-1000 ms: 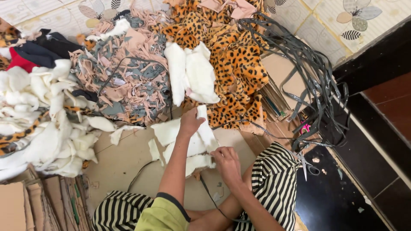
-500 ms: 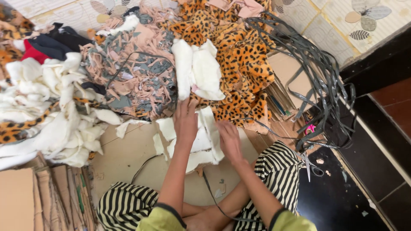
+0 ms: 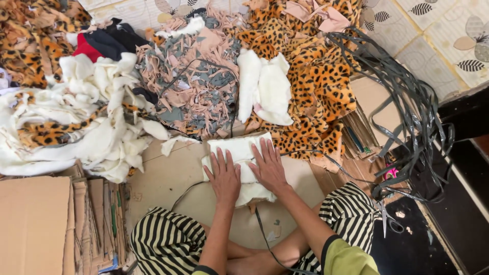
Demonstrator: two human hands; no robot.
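Note:
A stack of white fleece pieces [image 3: 239, 150] lies on a cardboard sheet [image 3: 168, 175] in front of my crossed legs in striped trousers. My left hand [image 3: 224, 175] presses flat on the stack's left half, fingers spread. Beside it my right hand [image 3: 268, 167] rests flat on the right half, fingers apart too. Neither hand grips anything. More white fleece pieces [image 3: 265, 86] lie just beyond, on leopard-print fabric [image 3: 316, 86].
A heap of pink and grey scraps [image 3: 193, 76] sits ahead, white fleece offcuts [image 3: 91, 122] to the left. Grey straps [image 3: 407, 102] coil at right, with scissors [image 3: 384, 216] on the dark floor. Stacked cardboard [image 3: 35, 219] stands at lower left.
Both hands moved from handling loose white pieces to lying flat on them; the pieces are now gathered into one neat stack. The camera view shifted to the left.

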